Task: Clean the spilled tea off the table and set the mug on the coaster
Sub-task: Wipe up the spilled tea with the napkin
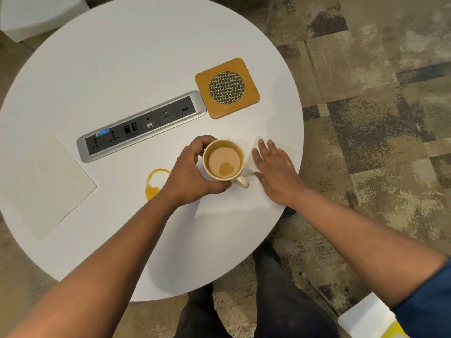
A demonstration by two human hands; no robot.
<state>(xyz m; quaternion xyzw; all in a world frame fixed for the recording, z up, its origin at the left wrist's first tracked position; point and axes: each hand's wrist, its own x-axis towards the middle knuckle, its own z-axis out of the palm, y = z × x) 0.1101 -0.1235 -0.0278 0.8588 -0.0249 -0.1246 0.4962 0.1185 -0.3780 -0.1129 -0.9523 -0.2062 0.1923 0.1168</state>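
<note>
A cream mug full of milky tea stands on the round white table. My left hand is wrapped around its left side, thumb and fingers on the rim and wall. The handle points toward me and to the right. An orange ring of spilled tea lies just left of my left wrist. My right hand lies flat, fingers apart, on a white napkin near the table's right edge. The square wooden coaster with a woven metal centre sits beyond the mug, nothing on it.
A silver power and data socket strip is set into the table left of the coaster. A larger white napkin lies at the left. Patterned carpet surrounds the table. A white and yellow object shows at the lower right.
</note>
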